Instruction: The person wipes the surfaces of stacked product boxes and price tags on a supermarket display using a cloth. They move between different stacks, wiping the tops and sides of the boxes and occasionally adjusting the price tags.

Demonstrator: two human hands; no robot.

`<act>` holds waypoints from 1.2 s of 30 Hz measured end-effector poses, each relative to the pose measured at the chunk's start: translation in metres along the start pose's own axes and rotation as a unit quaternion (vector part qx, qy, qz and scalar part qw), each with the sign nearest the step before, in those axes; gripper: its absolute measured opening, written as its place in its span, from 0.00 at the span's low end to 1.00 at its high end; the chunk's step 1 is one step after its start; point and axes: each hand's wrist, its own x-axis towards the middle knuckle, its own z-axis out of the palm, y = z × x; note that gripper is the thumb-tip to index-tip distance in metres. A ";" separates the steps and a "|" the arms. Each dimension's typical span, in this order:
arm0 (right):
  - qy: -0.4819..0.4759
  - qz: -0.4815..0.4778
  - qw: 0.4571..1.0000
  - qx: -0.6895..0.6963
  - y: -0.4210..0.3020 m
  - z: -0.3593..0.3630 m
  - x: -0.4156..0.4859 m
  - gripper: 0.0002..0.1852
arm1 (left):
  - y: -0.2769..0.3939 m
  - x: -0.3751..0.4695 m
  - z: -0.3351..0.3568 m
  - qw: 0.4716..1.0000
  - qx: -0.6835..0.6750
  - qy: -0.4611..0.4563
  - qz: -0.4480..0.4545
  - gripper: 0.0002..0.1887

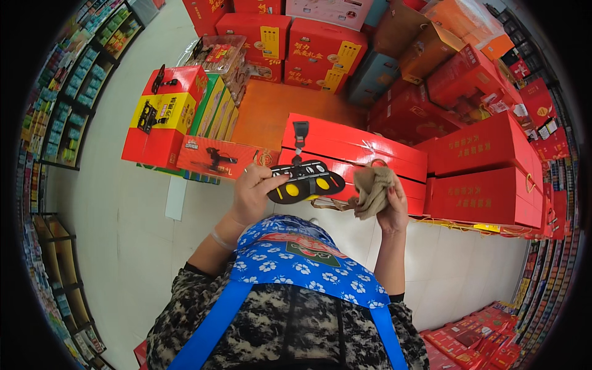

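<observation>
My left hand point(249, 192) grips the left end of a flat black pad point(305, 185), with its fingers across the top. The pad has yellow round patches and a row of silvery discs along its upper part. Just above it, over a red carton point(342, 138), is a black strap with a clip point(300, 134); I cannot tell whether it is joined to the pad. A crumpled brown cloth point(372, 192) is bunched in my right hand point(394, 208), near the front edge of the red cartons. A brown ribbon-like handle point(330, 204) shows between both hands.
Black strapped pieces lie on a red-and-yellow gift box point(162, 115) and an orange-red box point(226, 155). Clear plastic packs point(222, 55) stand behind. Red gift boxes point(476, 166) stack at right, more point(319, 51) at the back. Stocked shelves point(78, 92) line the left aisle.
</observation>
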 end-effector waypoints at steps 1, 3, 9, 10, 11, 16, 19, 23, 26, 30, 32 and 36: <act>0.002 -0.005 1.000 -0.029 -0.008 0.005 0.007 0.26 | 0.007 0.002 -0.003 1.000 0.015 -0.014 0.010 0.18; -0.003 -0.069 0.992 -0.110 -0.026 0.016 0.013 0.24 | 0.022 0.006 -0.003 0.998 0.032 -0.038 0.039 0.18; -0.256 -0.225 0.840 -0.422 -0.058 0.094 0.018 0.14 | 0.037 0.013 -0.001 0.978 0.121 -0.087 0.148 0.17; -0.313 -0.228 0.793 -0.471 -0.056 0.109 0.015 0.13 | 0.039 0.014 -0.001 0.976 0.122 -0.088 0.155 0.16; -0.348 -0.263 0.761 -0.480 -0.050 0.124 0.011 0.12 | 0.040 0.014 0.000 0.975 0.116 -0.088 0.165 0.16; -0.396 -0.288 0.594 -0.639 -0.051 0.155 -0.006 0.09 | 0.046 0.017 -0.003 0.972 0.135 -0.062 0.179 0.12; -0.376 -0.313 0.593 -0.640 -0.044 0.163 -0.015 0.07 | 0.047 0.014 -0.002 0.972 0.137 -0.090 0.167 0.12; -0.410 -0.314 0.625 -0.585 -0.051 0.163 -0.022 0.06 | 0.042 0.001 -0.003 0.980 0.123 -0.109 0.111 0.05; -0.450 -0.278 0.560 -0.638 -0.078 0.146 -0.021 0.04 | 0.024 -0.004 0.000 0.992 0.037 -0.116 -0.037 0.06; -0.196 -0.288 0.647 -0.679 -0.092 0.115 -0.015 0.09 | 0.007 -0.011 0.004 0.944 -0.111 -0.142 -0.277 0.12; -0.099 -0.289 0.705 -0.640 -0.080 0.103 -0.009 0.10 | 0.008 -0.013 0.015 0.901 -0.260 -0.104 -0.331 0.13; -0.063 -0.280 0.806 -0.518 -0.048 0.092 -0.002 0.11 | 0.019 -0.012 0.031 0.840 -0.393 -0.067 -0.369 0.18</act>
